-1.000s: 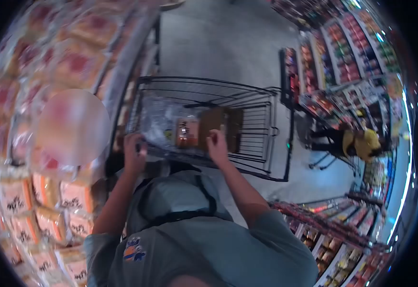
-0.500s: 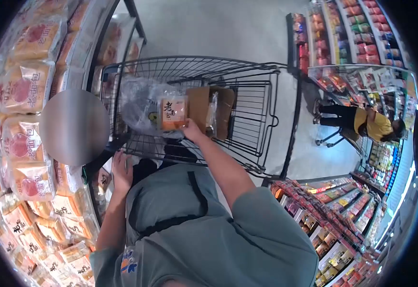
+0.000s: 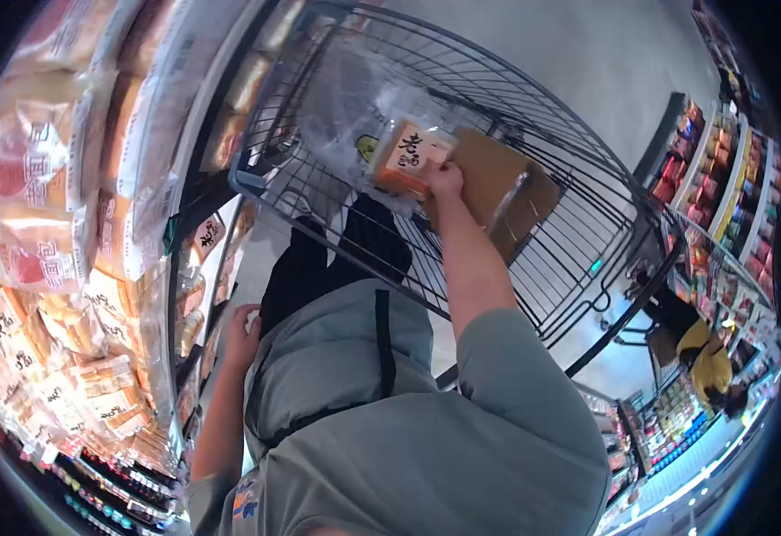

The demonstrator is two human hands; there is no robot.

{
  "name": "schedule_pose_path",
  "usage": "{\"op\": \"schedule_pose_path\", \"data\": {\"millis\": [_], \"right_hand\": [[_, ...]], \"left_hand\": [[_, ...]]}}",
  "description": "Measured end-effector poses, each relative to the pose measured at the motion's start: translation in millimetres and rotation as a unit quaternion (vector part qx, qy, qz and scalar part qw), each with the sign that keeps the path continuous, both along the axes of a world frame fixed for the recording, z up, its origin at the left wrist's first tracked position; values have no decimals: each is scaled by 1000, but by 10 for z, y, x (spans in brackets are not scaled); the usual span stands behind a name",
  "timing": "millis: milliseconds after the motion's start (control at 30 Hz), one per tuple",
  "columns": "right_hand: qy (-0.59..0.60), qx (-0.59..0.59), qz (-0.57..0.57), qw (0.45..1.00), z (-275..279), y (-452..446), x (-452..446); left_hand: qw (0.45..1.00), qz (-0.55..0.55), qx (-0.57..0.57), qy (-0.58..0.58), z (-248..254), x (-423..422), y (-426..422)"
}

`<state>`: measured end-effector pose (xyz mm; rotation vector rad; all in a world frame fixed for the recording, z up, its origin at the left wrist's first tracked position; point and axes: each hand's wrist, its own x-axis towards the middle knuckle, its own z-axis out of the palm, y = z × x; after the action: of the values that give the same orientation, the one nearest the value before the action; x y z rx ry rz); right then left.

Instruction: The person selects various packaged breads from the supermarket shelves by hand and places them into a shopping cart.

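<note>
My right hand [image 3: 445,180] grips the lower right edge of a packaged loaf of bread [image 3: 410,154], orange-brown with dark characters on a pale label. The loaf is inside the wire shopping cart [image 3: 562,105], beside a clear plastic bag [image 3: 341,98] and an open brown cardboard box [image 3: 487,167]. Whether the loaf rests on the cart's floor is hard to tell. My left hand [image 3: 244,334] hangs by my hip, close to the bread shelf, its fingers loosely bent and apart with nothing visible in them.
Bagged loaves [image 3: 37,170] fill the shelf along my left, with smaller bread packs [image 3: 109,393] below. At the right, a person in a yellow top [image 3: 710,362] stands by another cart. Snack shelves [image 3: 721,170] line the far side.
The view has turned, so the cart now appears slanted and nearer. My left hand has dropped lower beside my hip. My right hand still holds the bread in the cart.
</note>
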<state>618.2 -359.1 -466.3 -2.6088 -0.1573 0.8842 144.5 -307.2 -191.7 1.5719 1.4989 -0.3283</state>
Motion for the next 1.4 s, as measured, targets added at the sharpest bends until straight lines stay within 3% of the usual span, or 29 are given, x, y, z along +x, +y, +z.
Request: {"op": "schedule_pose_path", "data": {"millis": [167,233,300,367,500,567,600,833,1000,1067,1100,1167,1233,1267,1400], "right_hand": [[4,-41,90,995,-103,-5,90],[20,-35,151,988,281,130,46],[113,23,127,985,589,264,-12],[-52,35,262,963,509,211,-65],[-95,76,284,951,1051,329,-250],[-144,96,331,928,1377,350,-336],[-148,121,334,923,1556,352,-385],[-207,259,353,875,3267,358,-890],[-241,303,350,853,4232,349,-1515],[-119,485,324,804,4453,380,-1814],[-122,487,330,799,4554,425,-1977],[-159,554,417,702,4733,557,-2342],[-90,587,433,679,4824,669,-2725],[-81,608,435,659,4866,767,-2958],[11,668,468,578,4836,1164,-3776]], "left_hand": [[998,65,-16,10,-48,-407,-219],[992,113,-46,-15,-132,-523,-231],[992,122,-23,-23,-198,-612,-228],[987,127,-62,-79,-264,-744,-215],[991,78,-43,-102,39,-841,-10],[987,23,19,-156,202,-918,122],[990,-17,53,-129,374,-918,240],[948,77,96,-294,1235,-1175,527],[919,104,125,-360,1422,-1359,535],[902,114,136,-393,1437,-1426,500],[888,115,133,-424,1448,-1449,481],[871,117,136,-458,1496,-1484,457],[831,111,187,-512,1572,-1509,428],[847,108,130,-504,1618,-1570,446],[836,149,181,-496,1633,-1710,407]]}}
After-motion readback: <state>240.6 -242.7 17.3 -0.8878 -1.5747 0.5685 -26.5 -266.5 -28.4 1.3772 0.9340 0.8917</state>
